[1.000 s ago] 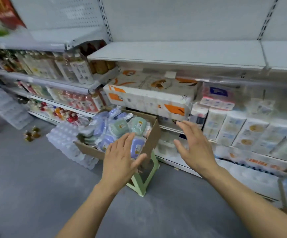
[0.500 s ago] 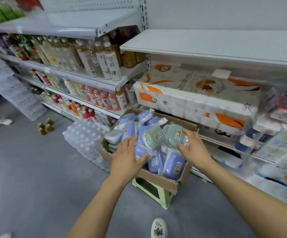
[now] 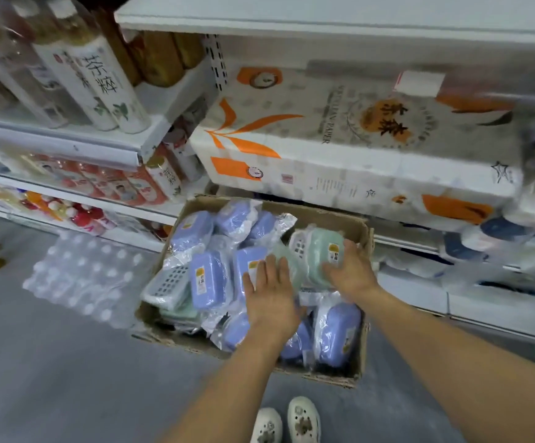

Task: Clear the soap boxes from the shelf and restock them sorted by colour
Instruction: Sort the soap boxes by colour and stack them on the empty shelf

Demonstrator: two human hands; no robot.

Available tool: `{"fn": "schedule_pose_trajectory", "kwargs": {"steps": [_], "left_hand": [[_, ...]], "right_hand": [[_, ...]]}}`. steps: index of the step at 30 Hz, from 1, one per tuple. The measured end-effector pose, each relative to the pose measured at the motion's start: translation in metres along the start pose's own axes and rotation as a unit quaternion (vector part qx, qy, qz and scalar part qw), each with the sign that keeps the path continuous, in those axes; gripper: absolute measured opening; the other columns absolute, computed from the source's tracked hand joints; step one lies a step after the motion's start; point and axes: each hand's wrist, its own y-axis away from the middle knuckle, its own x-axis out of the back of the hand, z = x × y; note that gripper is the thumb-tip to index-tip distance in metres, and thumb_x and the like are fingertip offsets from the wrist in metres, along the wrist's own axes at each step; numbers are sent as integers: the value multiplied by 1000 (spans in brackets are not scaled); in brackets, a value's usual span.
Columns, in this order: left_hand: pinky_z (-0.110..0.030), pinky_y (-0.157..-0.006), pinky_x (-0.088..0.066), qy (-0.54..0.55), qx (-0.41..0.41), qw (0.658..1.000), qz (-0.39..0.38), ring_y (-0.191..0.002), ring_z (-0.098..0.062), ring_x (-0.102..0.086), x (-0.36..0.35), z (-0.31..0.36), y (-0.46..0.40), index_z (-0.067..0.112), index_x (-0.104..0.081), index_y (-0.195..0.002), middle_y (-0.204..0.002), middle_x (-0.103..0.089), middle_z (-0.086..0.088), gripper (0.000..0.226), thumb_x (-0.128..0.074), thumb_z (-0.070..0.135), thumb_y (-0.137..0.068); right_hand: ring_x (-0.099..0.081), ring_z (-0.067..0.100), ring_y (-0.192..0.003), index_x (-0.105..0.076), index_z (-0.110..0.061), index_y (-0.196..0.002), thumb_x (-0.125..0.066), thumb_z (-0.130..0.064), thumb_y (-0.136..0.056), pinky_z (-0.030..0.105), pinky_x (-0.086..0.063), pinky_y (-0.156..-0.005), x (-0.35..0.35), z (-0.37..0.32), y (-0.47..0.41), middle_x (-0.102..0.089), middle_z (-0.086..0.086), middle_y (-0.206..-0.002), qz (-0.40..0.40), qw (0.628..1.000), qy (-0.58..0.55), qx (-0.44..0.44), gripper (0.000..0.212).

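Note:
A cardboard box [image 3: 364, 353] in front of the shelves is heaped with plastic-wrapped soap boxes, most of them purple [image 3: 207, 279] and a few green. My left hand [image 3: 271, 302] lies flat with spread fingers on the pile in the middle of the box. My right hand [image 3: 349, 271] holds a green soap box [image 3: 322, 247] at the back right of the pile, its fingers curled over the box's near side. Another purple soap box [image 3: 336, 334] lies at the front right, under my right forearm.
A big pack of toilet paper [image 3: 339, 148] fills the shelf just above the cardboard box. Tea bottles [image 3: 100, 81] stand on the shelves to the left. A shrink-wrapped pack of water bottles [image 3: 84, 276] lies on the grey floor at left. My white shoes [image 3: 287, 425] show below.
I have stepped closer and my head has tilted down over the box. My right hand has moved onto the green soap box. My left hand has slid further onto the pile.

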Motion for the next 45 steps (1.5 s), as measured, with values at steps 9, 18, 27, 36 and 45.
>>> {"fn": "schedule_pose_trajectory", "kwargs": {"steps": [9, 18, 27, 36, 45], "left_hand": [[-47, -112, -30, 6, -45, 999, 4, -146, -29, -13, -13, -43, -38, 25, 9, -155, -160, -6, -6, 101, -56, 62, -86], [-43, -105, -33, 46, -115, 992, 3, -138, -27, -25, -2, -73, -48, 27, -5, -156, -154, -21, -4, 98, -62, 58, -82], [-30, -99, -32, 288, -100, 949, 80, -132, -18, -32, 69, -69, 4, 28, -25, -151, -146, -34, 1, 91, -75, 35, -75], [-27, -104, -33, 286, -215, 930, 86, -131, -18, -37, 122, 34, 45, 25, -27, -150, -146, -37, -1, 96, -80, 38, -71], [-39, -107, -40, 307, -320, 893, 77, -125, -17, -42, 119, 226, 118, 30, -30, -147, -140, -40, 5, 96, -72, 48, -62]], "right_hand": [[-42, 41, -126, -8, -21, -149, -61, -53, -86, 46, -38, -102, -37, -16, -28, -40, 22, -139, 17, 996, -35, -84, 88], [-38, 36, -131, -16, -24, -146, -77, -65, -58, 47, -37, -106, -35, -17, -21, -40, 9, -144, 35, 974, -148, -167, 115], [-57, 26, -115, -24, -34, -143, -86, -62, -41, 47, -50, -96, 33, -20, 50, -55, -2, -128, 100, 942, -309, -78, 123], [-56, 9, -111, -23, -27, -148, -84, -50, -65, 27, -51, -89, 151, 46, 149, -50, -6, -132, 151, 937, -313, 22, 105], [-54, -7, -94, -24, -26, -148, -76, -47, -77, 12, -45, -65, 287, 196, 242, -52, -9, -127, 216, 939, -264, 32, 91]]}}
